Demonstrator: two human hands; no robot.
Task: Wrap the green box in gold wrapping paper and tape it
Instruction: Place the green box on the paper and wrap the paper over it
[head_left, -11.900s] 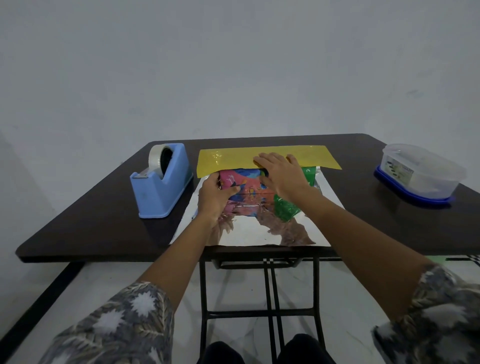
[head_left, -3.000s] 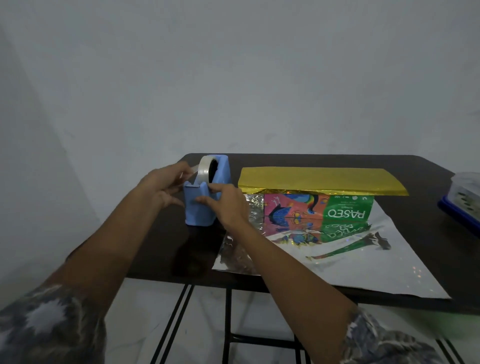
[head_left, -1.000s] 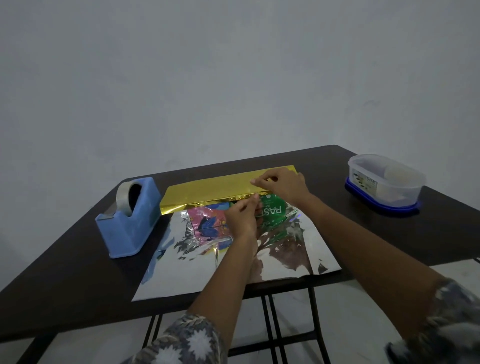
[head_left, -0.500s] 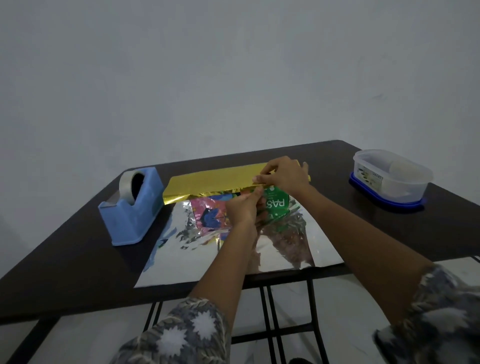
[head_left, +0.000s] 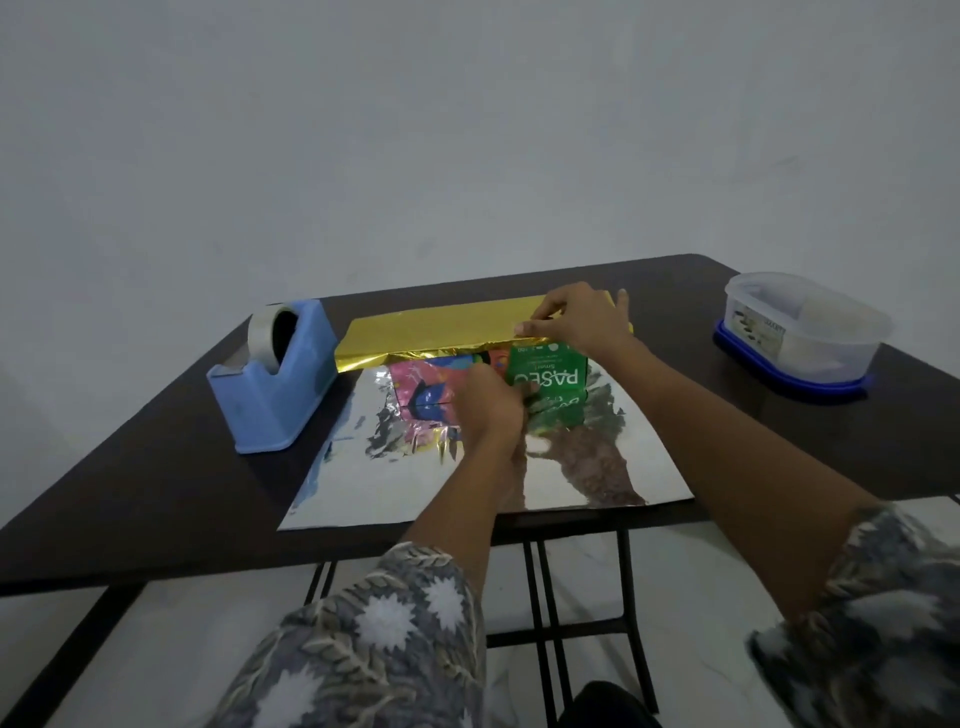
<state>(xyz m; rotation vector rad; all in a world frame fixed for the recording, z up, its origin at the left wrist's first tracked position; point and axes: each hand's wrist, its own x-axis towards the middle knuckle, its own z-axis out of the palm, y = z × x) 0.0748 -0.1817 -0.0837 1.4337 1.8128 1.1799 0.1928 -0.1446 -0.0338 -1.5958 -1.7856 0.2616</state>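
Left hand lower; tub (contents unclear)

We can read one word clearly: "PASEO", in white capitals on the green part of the green box, near the far edge of the tabletop. From our side it stands upside down. The smaller white print above it is too fine to read. So is the label on the clear plastic container by the right edge.
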